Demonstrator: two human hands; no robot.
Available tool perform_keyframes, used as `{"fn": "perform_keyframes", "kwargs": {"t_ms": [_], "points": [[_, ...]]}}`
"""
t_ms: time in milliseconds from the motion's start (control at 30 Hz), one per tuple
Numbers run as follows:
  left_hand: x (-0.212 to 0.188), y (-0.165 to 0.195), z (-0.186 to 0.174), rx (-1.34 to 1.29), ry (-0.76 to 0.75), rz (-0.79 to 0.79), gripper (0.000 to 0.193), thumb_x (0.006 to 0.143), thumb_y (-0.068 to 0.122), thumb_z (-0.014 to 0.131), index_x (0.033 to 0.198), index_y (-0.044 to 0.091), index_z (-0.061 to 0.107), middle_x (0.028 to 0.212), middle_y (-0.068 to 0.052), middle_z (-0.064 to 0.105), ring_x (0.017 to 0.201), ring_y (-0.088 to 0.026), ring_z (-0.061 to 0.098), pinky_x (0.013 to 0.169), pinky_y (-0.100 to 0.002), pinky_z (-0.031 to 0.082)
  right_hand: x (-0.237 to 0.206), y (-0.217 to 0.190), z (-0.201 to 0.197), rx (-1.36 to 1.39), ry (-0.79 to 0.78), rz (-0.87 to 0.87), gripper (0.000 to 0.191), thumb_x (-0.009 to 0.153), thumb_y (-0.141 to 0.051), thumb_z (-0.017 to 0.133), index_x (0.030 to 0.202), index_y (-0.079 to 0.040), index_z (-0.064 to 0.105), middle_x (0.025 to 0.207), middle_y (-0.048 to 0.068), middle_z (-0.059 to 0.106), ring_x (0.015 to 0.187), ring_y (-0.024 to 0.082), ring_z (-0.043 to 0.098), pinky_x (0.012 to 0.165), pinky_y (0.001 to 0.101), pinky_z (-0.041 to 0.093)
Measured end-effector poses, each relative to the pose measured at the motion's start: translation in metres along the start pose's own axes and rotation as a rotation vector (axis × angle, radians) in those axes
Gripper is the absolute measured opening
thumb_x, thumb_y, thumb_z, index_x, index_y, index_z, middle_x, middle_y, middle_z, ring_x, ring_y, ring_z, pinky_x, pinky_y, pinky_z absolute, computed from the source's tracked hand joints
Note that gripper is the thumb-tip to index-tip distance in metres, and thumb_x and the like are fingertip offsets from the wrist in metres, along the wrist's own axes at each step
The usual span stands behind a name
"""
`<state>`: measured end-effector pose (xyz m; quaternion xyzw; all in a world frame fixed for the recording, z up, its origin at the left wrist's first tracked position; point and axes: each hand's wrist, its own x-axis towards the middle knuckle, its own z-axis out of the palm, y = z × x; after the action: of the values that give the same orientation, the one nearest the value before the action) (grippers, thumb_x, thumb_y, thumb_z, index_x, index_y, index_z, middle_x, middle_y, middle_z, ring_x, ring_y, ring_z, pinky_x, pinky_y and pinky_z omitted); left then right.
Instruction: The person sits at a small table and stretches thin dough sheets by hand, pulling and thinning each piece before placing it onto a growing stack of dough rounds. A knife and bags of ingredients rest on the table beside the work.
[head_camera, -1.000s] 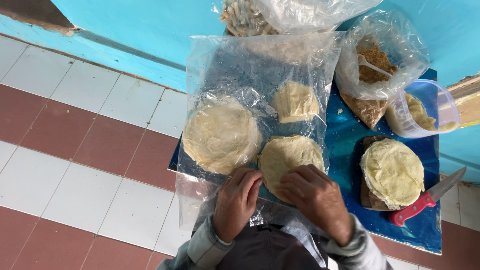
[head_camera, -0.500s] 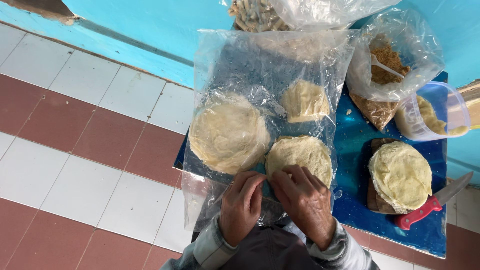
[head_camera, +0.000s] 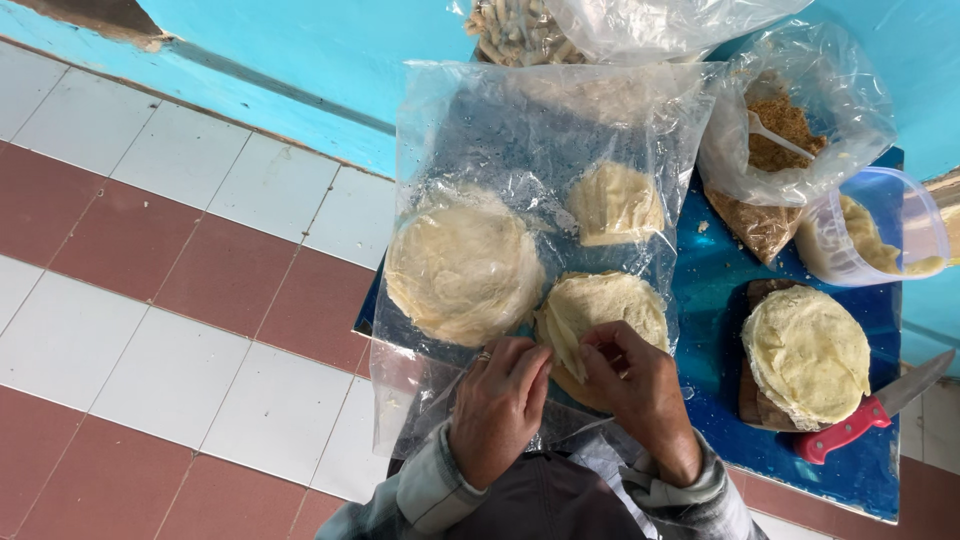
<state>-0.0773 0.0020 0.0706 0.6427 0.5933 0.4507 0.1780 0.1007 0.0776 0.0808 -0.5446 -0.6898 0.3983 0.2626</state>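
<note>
A clear plastic sheet (head_camera: 540, 130) covers the left half of a small blue table (head_camera: 720, 300). On it lie a large flat round of pale dough (head_camera: 462, 270), a smaller folded piece (head_camera: 613, 203) and a near round (head_camera: 605, 310). My left hand (head_camera: 497, 405) and my right hand (head_camera: 637, 395) both pinch the near round's front edge and lift a thin layer off it. A ring shows on my left hand.
A stack of dough rounds (head_camera: 805, 352) sits on a wooden board at the right, with a red-handled knife (head_camera: 868, 415) beside it. Behind are a bag of brown crumbs with a spoon (head_camera: 780, 140), a clear tub (head_camera: 875, 235) and a bag of pale pieces (head_camera: 520, 25). Red and white floor tiles (head_camera: 170, 300) spread to the left.
My hands have closed together on the near round's front edge and started peeling a layer up. The camera has shifted slightly.
</note>
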Motion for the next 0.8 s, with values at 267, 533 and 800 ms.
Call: {"fn": "perform_keyframes", "kwargs": {"t_ms": [267,533,800], "points": [[0.008,0.004,0.007,0.096,-0.057,0.026,0.028,0.088,0.012,0.072,0.116,0.009,0.07,0.099,-0.008,0.064,0.082,-0.027,0.068,0.073,-0.04,0.053,0.004,0.017,-0.003,0.124,-0.004,0.066,0.014,0.092,-0.011,0.071,0.101,-0.001,0.069,0.078,0.004,0.074,0.069,0.007,0.07,0.061,0.0245,0.058],[0.007,0.005,0.01,0.32,-0.001,0.206,0.033,0.081,0.016,0.074,0.112,0.006,0.068,0.121,-0.011,0.057,0.117,-0.027,0.05,0.096,-0.047,0.041,0.006,0.025,-0.004,0.279,0.08,0.006,0.023,0.09,-0.004,0.071,0.113,-0.003,0.067,0.095,0.003,0.07,0.078,0.006,0.064,0.066,0.0236,0.054],[0.016,0.0,0.009,0.356,-0.093,0.271,0.022,0.081,0.016,0.074,0.1,0.008,0.068,0.116,-0.007,0.059,0.116,-0.025,0.055,0.117,-0.063,0.02,0.006,0.031,-0.013,0.409,0.079,0.022,0.02,0.094,-0.005,0.065,0.112,-0.001,0.072,0.097,0.003,0.072,0.089,0.007,0.066,0.077,0.0224,0.054]]}}
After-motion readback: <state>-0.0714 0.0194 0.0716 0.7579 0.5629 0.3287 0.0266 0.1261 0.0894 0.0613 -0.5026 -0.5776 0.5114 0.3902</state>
